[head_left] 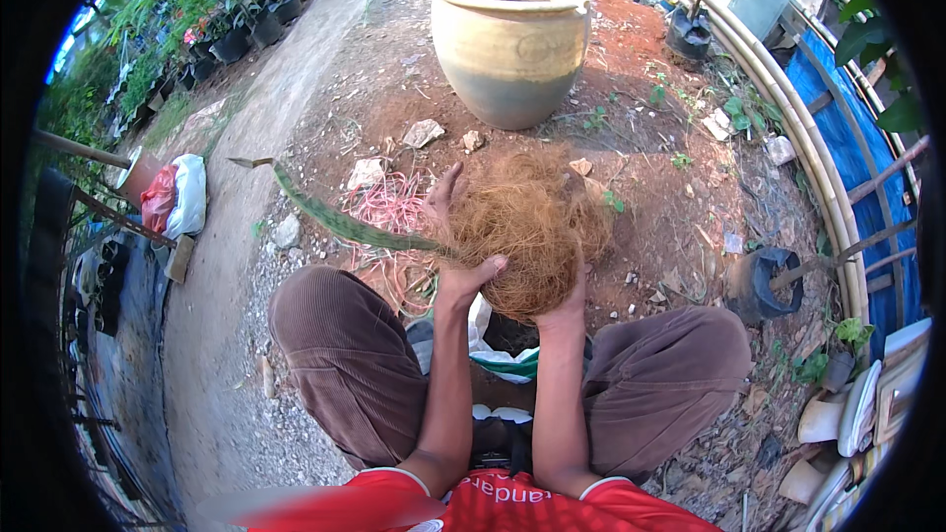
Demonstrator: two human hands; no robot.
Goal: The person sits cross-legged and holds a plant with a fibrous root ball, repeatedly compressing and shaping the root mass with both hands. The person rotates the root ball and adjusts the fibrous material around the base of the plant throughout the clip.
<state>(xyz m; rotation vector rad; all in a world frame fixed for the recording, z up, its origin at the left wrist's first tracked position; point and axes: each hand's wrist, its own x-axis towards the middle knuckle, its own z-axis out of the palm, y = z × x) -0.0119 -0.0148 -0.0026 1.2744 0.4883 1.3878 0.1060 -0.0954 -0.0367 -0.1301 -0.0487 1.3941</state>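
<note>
My left hand [465, 276] holds a large loose wad of brown coir fibre [527, 236], its thumb over the near side and some fingers rising behind it. My right hand [562, 307] grips the wad from below right, most fingers hidden by it. A long mottled green leaf [350, 227] with a dry brown tip sticks out leftward from the fibre beside my left hand. Tangled pink string [379, 199] lies on the ground behind the leaf. Below the wad, between my knees, is an open white and green sack [506, 365].
A large glazed cream pot [507, 59] stands ahead on the dirt. At left are a concrete path [227, 315], potted plants [232, 44] and bags [187, 197]. At right are bamboo poles [818, 148], a blue tarp [882, 246], a black planter [759, 286] and stacked items [857, 409].
</note>
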